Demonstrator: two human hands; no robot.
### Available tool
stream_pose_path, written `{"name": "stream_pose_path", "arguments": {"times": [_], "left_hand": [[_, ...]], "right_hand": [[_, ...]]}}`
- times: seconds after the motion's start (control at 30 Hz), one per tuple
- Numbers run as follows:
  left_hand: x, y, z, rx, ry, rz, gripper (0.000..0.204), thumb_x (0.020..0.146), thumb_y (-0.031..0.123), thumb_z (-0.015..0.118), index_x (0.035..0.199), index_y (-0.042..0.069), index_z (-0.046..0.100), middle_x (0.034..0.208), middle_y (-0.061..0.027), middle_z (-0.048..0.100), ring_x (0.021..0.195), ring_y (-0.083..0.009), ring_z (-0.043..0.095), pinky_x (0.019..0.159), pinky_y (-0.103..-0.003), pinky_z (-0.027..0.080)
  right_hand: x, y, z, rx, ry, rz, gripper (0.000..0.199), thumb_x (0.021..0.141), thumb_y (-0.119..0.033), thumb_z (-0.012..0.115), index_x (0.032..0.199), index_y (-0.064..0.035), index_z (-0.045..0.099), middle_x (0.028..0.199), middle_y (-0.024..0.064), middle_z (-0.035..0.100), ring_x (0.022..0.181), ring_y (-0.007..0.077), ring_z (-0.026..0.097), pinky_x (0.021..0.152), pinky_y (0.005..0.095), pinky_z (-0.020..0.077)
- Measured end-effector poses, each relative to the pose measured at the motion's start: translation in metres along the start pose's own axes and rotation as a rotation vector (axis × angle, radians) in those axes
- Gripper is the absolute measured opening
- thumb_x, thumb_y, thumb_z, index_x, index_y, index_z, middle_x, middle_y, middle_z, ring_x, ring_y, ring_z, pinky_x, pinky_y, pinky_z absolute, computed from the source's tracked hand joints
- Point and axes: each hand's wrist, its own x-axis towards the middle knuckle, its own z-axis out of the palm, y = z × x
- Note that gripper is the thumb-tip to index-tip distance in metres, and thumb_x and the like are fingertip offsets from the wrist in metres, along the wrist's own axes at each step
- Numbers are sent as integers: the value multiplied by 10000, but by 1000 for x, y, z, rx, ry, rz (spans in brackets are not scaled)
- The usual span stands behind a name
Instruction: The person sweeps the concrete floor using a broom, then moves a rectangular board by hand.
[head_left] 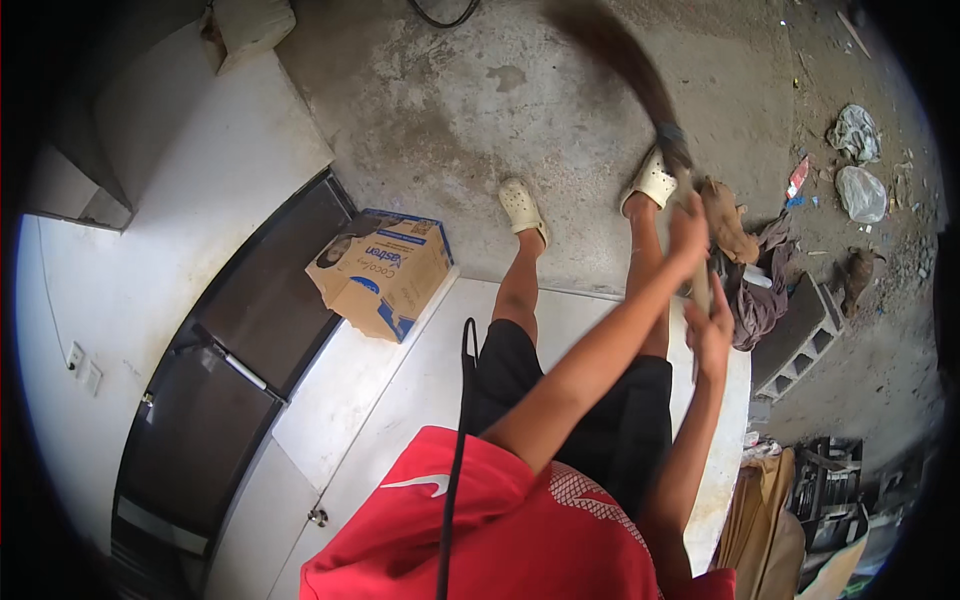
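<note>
Dark, blurred bristles of a long-handled broom (pixel 625 60) sweep the grey concrete floor (pixel 480 110) beyond the white clogs (pixel 522 207). The left hand (pixel 689 232) grips its handle higher up, the right hand (pixel 711 330) closed around it just below, beside a grey concrete block (pixel 800 340).

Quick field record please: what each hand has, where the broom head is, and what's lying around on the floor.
left hand: grip on broom handle, upper
right hand: grip on same handle, lower
broom: bristles blurred above the concrete floor
cardboard box: on white ledge, to the left
rags: heaped by concrete block
litter: plastic bags at right
</note>
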Motion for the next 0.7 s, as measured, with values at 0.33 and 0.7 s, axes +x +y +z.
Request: {"name": "stream_pose_path", "arguments": {"times": [0.33,0.7], "left_hand": [[-267,-36,15,-433,-588,-469,392,877,548,406,847,160,359,590,41,392,445,-72,378,435,-239,357],[-12,96,-131,-669,70,12,462,902,519,337,658,127,333,541,7,359,431,-120,340,419,-262,345]], "right_hand": [[-230,-32,-71,-394,110,122,852,639,44,462,1422,-96,158,623,7,477,438,76,421,384,217,358],[36,-84,77,-334,-614,-136,767,726,-89,605,1396,-61,233,649,26,551,409,96,425,386,228,336]]}}
